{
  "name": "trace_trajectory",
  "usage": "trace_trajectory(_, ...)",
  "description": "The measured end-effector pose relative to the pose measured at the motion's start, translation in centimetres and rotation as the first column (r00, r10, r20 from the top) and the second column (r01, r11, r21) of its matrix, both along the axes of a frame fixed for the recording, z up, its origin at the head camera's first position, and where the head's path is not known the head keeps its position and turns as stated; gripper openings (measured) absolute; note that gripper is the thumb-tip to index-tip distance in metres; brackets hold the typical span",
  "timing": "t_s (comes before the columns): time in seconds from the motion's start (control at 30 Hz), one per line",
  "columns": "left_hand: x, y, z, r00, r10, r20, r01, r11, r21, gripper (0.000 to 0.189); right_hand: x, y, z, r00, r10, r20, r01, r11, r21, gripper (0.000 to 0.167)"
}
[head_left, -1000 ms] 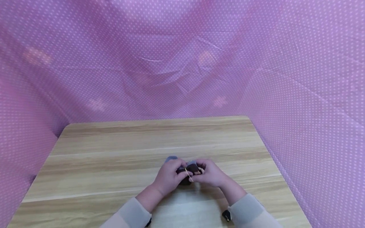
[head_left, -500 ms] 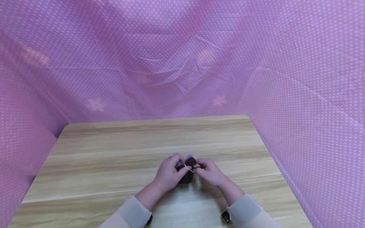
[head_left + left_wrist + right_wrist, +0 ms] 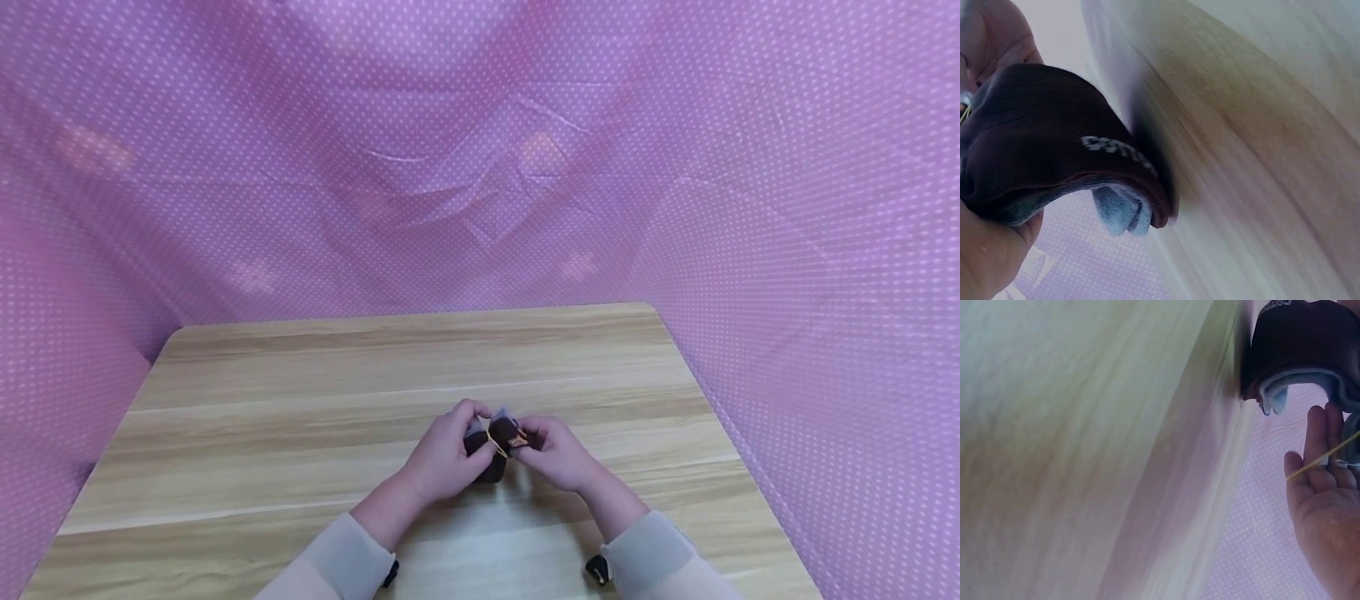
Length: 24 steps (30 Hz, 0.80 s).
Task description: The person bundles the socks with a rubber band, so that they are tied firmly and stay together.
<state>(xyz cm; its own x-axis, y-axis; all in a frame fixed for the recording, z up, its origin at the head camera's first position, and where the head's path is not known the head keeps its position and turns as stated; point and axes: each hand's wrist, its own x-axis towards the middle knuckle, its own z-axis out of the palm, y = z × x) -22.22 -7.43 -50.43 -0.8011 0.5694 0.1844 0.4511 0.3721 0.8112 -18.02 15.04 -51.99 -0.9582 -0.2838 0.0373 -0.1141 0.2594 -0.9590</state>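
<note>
A folded bundle of dark brown socks [image 3: 491, 470] with grey-blue insides is held up over the middle of the table. Pale lettering runs along the cuff of the socks [image 3: 1054, 137] in the left wrist view. My left hand [image 3: 441, 457] grips the bundle from the left, fingers behind and thumb in front. On the other side my right hand [image 3: 557, 455] pinches the bundle's folded end, near a small orange patch. A thin yellow rubber band [image 3: 497, 444] crosses between the two hands. In the right wrist view, the rubber band [image 3: 1322, 461] stretches across a right-hand finger.
The wood-grain table [image 3: 300, 383] extends around the hands. Pink dotted cloth [image 3: 480, 167] hangs behind and on both sides. A small black item [image 3: 597, 570] is beside the right cuff, and another dark piece [image 3: 391, 574] lies by the left cuff.
The bundle's upper end has tipped up slightly and more of its dark front shows. The left fingers have shifted a little upward and the yellow band has moved slightly. Both forearms stay nearly in place.
</note>
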Motion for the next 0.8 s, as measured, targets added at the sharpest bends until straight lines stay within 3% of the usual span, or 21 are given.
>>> trace_trajectory(0.1, -0.1, -0.1, 0.0, 0.998, -0.046, 0.034, 0.046, 0.999, -0.016, 0.045, 0.0, -0.1, 0.0, 1.000, -0.007, 0.005, 0.007, 0.999, -0.036, 0.022)
trace_trajectory(0.23, 0.0, 0.0, 0.1, 0.998, -0.055, 0.024, 0.055, 0.998, -0.036, 0.038, 0.0, -0.1, 0.0, 0.999, -0.026, -0.020, 0.025, 0.997, -0.067, 0.026)
trace_trajectory(0.37, 0.2, 0.2, 0.2, 0.996, -0.026, -0.090, 0.021, 0.998, -0.058, 0.023, 0.0, 0.1, -0.2, 0.998, -0.017, -0.055, 0.011, 0.994, -0.108, 0.030)
trace_trajectory(0.47, 0.5, 0.3, 0.4, 0.968, -0.044, -0.247, 0.020, 0.995, -0.099, 0.023, 0.0, 0.7, -0.3, 0.999, -0.013, -0.050, 0.007, 0.993, -0.120, 0.036)
trace_trajectory(0.5, 0.6, 0.4, 0.4, 0.945, -0.060, -0.323, 0.024, 0.993, -0.115, 0.024, 0.1, 0.9, -0.2, 0.999, -0.006, -0.047, 0.000, 0.993, -0.120, 0.039)
trace_trajectory(0.53, 0.7, 0.4, 0.4, 0.909, -0.078, -0.411, 0.025, 0.991, -0.132, 0.024, 0.2, 1.2, -0.2, 0.999, 0.005, -0.040, -0.010, 0.992, -0.123, 0.042)
trace_trajectory(0.57, 0.8, 0.5, 0.4, 0.863, -0.092, -0.496, 0.026, 0.990, -0.139, 0.023, 0.3, 1.5, -0.1, 0.999, 0.023, -0.025, -0.026, 0.990, -0.139, 0.046)
trace_trajectory(0.63, 1.0, 0.7, 0.2, 0.756, -0.109, -0.646, 0.018, 0.989, -0.145, 0.018, 0.5, 2.1, 0.2, 0.995, 0.077, 0.056, -0.063, 0.972, -0.226, 0.053)
trace_trajectory(0.67, 1.2, 0.8, 0.1, 0.725, -0.098, -0.681, 0.010, 0.991, -0.131, 0.016, 0.6, 2.3, 0.3, 0.989, 0.105, 0.100, -0.074, 0.959, -0.274, 0.054)
trace_trajectory(0.7, 1.4, 1.0, 0.0, 0.682, -0.101, -0.724, 0.003, 0.991, -0.135, 0.015, 0.6, 2.4, 0.4, 0.980, 0.124, 0.153, -0.071, 0.948, -0.312, 0.054)
trace_trajectory(0.73, 1.6, 1.2, -0.2, 0.655, -0.109, -0.748, -0.003, 0.989, -0.147, 0.015, 0.7, 2.4, 0.6, 0.970, 0.132, 0.203, -0.057, 0.940, -0.335, 0.055)
trace_trajectory(0.77, 1.9, 1.4, -0.5, 0.651, -0.126, -0.749, -0.003, 0.986, -0.169, 0.016, 0.7, 2.3, 0.6, 0.959, 0.132, 0.250, -0.040, 0.938, -0.344, 0.055)
trace_trajectory(0.8, 2.2, 1.5, -0.7, 0.664, -0.150, -0.733, -0.004, 0.979, -0.204, 0.017, 0.6, 2.1, 0.7, 0.950, 0.121, 0.290, -0.021, 0.945, -0.325, 0.055)
